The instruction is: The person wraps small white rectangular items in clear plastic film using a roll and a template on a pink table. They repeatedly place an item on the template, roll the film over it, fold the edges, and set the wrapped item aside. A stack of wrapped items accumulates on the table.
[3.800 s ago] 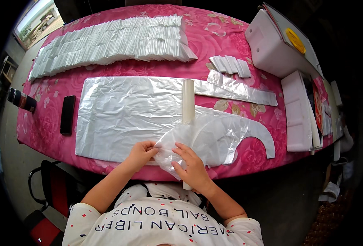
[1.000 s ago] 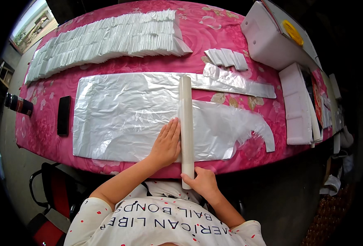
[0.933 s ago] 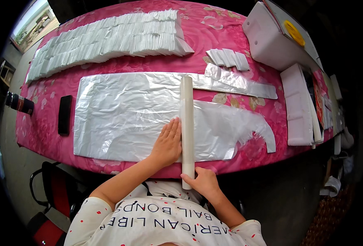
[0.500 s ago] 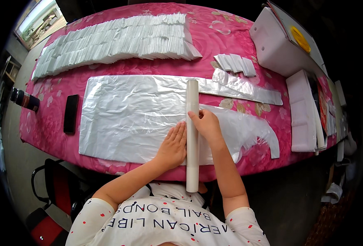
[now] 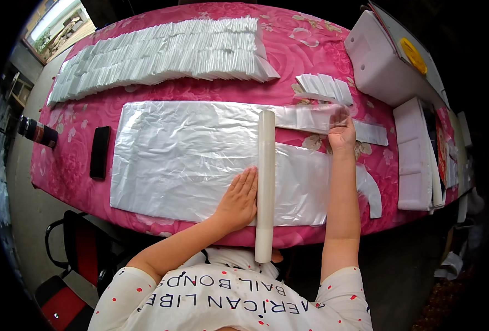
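A flat stack of white plastic vest-style bags point(image 5: 183, 160) lies on the table, its two handle strips pointing right. A pale, smooth tube point(image 5: 266, 165) rests crosswise on it, its near end jutting past the table edge. My left hand point(image 5: 239, 199) lies flat on the plastic, fingers together and fingertips beside the tube. Over at the far handle strip point(image 5: 305, 117), my right hand point(image 5: 341, 128) reaches in with fingers stretched out, their tips showing through a thin translucent layer. The near handle point(image 5: 370, 190) curves down and partly hides behind my right forearm.
Rows of folded white packets point(image 5: 161, 58) cover the far left of the table, with a smaller row point(image 5: 324, 88) at right. A black phone point(image 5: 99, 153) and dark bottle point(image 5: 36, 131) sit at left. White foam boxes point(image 5: 379, 60) stand at right; a chair point(image 5: 81, 248) is below left.
My right hand has left the tube and moved right and away to the far handle strip. The near part of the top plastic now lies flatter. My left hand stays beside the tube.
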`<state>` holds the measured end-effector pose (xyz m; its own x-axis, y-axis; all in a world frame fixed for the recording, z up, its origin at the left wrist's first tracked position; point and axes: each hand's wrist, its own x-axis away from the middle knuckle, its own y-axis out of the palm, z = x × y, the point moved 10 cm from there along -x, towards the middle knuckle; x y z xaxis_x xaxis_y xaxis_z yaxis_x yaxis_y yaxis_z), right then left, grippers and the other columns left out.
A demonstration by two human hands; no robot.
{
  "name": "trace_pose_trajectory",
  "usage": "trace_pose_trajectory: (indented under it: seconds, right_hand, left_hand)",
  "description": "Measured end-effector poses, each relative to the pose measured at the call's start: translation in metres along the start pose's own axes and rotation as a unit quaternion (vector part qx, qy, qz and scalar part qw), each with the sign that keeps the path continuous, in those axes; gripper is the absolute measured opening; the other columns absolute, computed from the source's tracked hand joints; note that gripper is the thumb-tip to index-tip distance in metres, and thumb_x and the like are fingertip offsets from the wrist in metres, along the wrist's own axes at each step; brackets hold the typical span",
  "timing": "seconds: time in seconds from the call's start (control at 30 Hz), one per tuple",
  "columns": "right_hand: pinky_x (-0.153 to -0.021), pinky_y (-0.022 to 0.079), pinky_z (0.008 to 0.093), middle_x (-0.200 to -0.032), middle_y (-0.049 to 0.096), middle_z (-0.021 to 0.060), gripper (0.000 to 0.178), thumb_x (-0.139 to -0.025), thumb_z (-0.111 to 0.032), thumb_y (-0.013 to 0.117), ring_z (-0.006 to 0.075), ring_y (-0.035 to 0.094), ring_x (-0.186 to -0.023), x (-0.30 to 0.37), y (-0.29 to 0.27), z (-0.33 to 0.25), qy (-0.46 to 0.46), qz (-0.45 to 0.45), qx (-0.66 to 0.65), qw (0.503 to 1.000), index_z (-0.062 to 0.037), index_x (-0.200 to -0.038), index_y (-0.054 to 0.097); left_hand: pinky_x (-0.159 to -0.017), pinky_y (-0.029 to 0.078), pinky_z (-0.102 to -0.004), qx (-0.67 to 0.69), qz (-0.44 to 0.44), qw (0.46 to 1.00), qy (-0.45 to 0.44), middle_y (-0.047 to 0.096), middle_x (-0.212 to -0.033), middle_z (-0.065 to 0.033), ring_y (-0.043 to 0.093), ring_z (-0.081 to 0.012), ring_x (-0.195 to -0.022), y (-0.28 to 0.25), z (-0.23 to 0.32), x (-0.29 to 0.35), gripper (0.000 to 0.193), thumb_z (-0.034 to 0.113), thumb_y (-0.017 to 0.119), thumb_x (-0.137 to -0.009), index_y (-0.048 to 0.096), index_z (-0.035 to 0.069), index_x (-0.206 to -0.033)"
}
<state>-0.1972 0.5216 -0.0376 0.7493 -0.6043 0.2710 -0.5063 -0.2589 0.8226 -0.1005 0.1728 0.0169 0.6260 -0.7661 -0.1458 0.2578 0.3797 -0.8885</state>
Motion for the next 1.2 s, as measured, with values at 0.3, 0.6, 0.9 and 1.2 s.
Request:
trace_pose_trajectory:
  seconds: [0.3, 0.6, 0.9, 1.2]
  right_hand:
    - [-0.093, 0.047, 0.0382, -0.117, 0.058, 0.0138, 0.025, -0.093, -0.018, 0.047, 0.0249, 0.055, -0.11, 0.035, 0.038, -0.085, -0.038, -0.006, 0.115, 0.993, -0.0011, -0.111, 0.052]
    - [-0.056, 0.048, 0.0221, -0.079, 0.063, 0.0061, 0.035, -0.089, -0.035, 0.056, 0.0119, 0.062, -0.066, 0.19, 0.049, 0.122, 0.208, -0.166, 0.732, 0.627, -0.0005, -0.088, 0.061]
    - [-0.067, 0.05, 0.0252, -0.094, 0.063, 0.0036, 0.024, -0.091, -0.026, 0.053, 0.0144, 0.061, -0.082, 0.087, 0.05, 0.169, 0.212, -0.072, 0.277, 0.934, -0.0041, -0.1, 0.057]
    - [-0.083, 0.048, 0.0394, -0.109, 0.062, 0.0064, 0.022, -0.097, -0.02, 0.039, 0.0206, 0.06, -0.101, 0.001, 0.088, 0.064, 0.06, -0.089, 0.025, 0.994, -0.0075, -0.106, 0.055]
  left_hand:
    - [-0.111, 0.014, -0.0428, 0.002, -0.003, 1.0, 0.002, 0.024, -0.142, -0.0262, 0.021, -0.0365, -0.134, -0.002, 0.002, -0.001, 0.057, 0.017, 0.039, -0.086, 0.028, -0.011, -0.134]
    - [-0.11, 0.016, -0.0437, -0.003, 0.014, 1.0, 0.006, 0.026, -0.141, -0.0269, 0.022, -0.037, -0.134, -0.004, 0.001, 0.0, 0.056, 0.017, 0.039, -0.086, 0.029, -0.012, -0.132]
    - [-0.11, 0.017, -0.0442, 0.009, 0.024, 1.0, 0.01, 0.028, -0.14, -0.0276, 0.025, -0.0374, -0.133, -0.008, 0.002, -0.002, 0.056, 0.017, 0.039, -0.085, 0.03, -0.012, -0.132]
    - [-0.11, 0.018, -0.0433, -0.008, 0.025, 1.0, 0.006, 0.028, -0.14, -0.0273, 0.026, -0.0369, -0.133, -0.004, -0.001, 0.002, 0.057, 0.015, 0.039, -0.082, 0.031, -0.013, -0.131]
